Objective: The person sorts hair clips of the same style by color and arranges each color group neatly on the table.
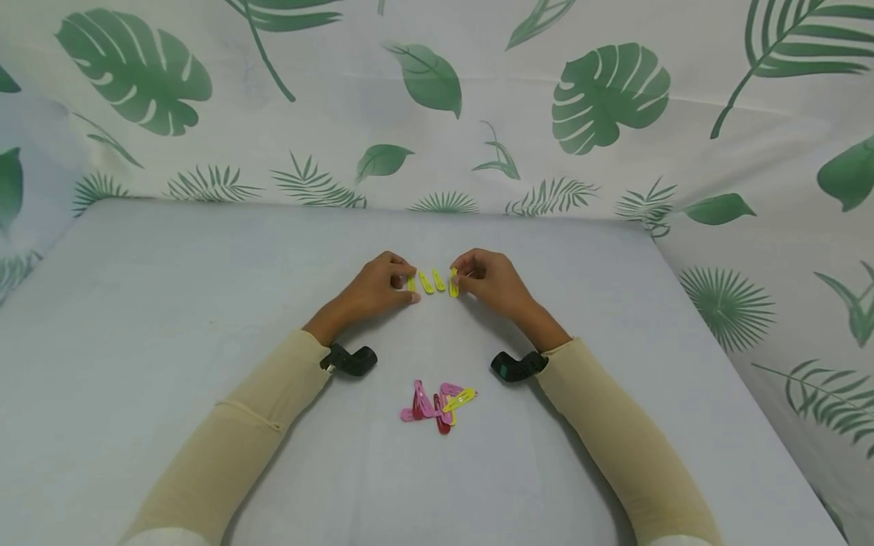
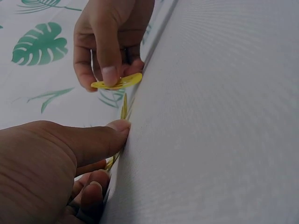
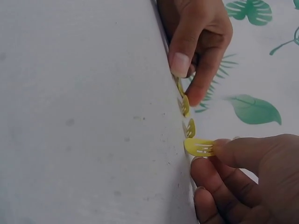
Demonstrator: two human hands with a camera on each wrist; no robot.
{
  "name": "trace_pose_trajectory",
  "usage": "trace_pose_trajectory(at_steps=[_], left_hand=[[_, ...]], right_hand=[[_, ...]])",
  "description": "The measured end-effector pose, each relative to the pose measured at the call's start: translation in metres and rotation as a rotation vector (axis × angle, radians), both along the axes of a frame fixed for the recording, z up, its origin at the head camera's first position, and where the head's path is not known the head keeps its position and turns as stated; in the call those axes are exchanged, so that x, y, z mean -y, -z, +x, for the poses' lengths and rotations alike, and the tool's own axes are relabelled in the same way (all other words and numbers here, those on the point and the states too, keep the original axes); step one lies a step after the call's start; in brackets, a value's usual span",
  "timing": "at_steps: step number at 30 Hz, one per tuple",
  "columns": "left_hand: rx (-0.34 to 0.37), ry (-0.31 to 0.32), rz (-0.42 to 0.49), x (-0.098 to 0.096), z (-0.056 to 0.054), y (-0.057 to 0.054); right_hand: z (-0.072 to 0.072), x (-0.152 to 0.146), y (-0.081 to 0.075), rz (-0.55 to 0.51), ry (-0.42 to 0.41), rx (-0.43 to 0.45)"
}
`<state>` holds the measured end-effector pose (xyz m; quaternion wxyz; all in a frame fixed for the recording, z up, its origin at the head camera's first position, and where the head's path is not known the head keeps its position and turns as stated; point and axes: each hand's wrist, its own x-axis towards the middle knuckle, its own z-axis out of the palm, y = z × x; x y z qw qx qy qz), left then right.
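Four snap hair clips would be a count, so I name them by place: a yellow hair clip lies at the row's left end, with the thumb and index finger of my left hand at its two ends. My right hand pinches another yellow hair clip by one end, tilted up at the row's right end. Between the hands, two yellow hair clips lie side by side on the white cloth. In the left wrist view, my left thumb partly hides the clip under it.
Nearer the body, a loose pile of pink, red and yellow hair clips lies on the white-covered table. A leaf-printed cloth hangs behind the far edge. Black wrist cameras sit on both sleeves.
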<state>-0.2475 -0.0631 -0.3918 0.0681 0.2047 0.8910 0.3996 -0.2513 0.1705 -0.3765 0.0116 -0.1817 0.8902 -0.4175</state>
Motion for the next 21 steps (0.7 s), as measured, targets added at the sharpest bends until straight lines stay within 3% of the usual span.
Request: trace_pose_trajectory(at_steps=[21], left_hand=[[0.013,-0.005,0.008,0.000,0.001,-0.002]], right_hand=[[-0.013,0.007,0.000,0.137,0.061,0.045]])
